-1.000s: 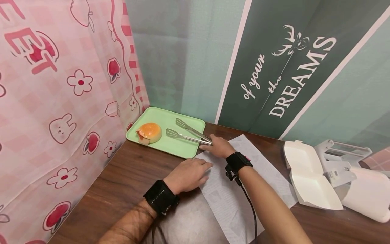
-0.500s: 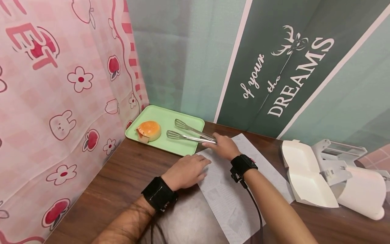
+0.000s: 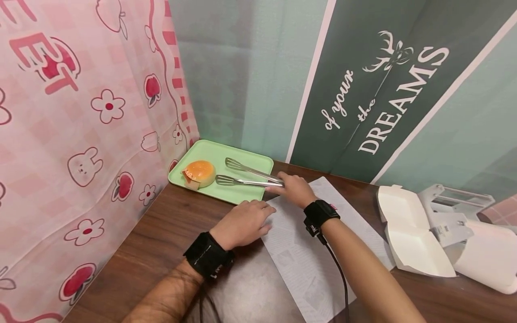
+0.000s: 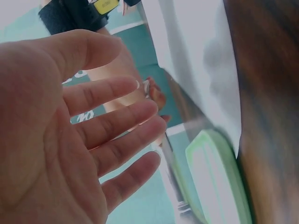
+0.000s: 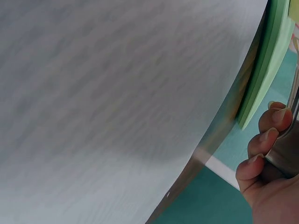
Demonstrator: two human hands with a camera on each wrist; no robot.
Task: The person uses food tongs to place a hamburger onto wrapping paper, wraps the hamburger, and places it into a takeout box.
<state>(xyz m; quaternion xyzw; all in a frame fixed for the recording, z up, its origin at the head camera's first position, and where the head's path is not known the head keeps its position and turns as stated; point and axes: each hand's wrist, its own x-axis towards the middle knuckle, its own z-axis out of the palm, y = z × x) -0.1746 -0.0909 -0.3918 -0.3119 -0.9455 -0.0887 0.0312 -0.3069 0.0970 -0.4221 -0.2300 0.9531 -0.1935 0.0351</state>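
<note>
My right hand [image 3: 296, 190] curls its fingers round the handle end of a pair of metal tongs [image 3: 258, 183]. The tongs' two slotted heads are spread apart and reach leftward over the light green tray [image 3: 226, 152]. On the tray's left part sits a round golden bun [image 3: 201, 172] with a piece of brown paper at its front side. In the right wrist view my fingers wrap the tongs' metal arm [image 5: 285, 151]. My left hand [image 3: 244, 224] holds nothing; its fingers are loosely extended in the left wrist view, near the left edge of a printed paper sheet [image 3: 299, 251].
An opened white carton box [image 3: 412, 233] stands right of the paper sheet. Beside it is a white device or holder [image 3: 484, 255]. A pink printed cloth [image 3: 105, 148] borders the dark wooden table [image 3: 161, 233] on the left, with a green backdrop [image 3: 258, 89] behind.
The tongs first shift a little right, then back left with my right hand, their heads now nearer the bun. My left hand has drifted slightly left and up.
</note>
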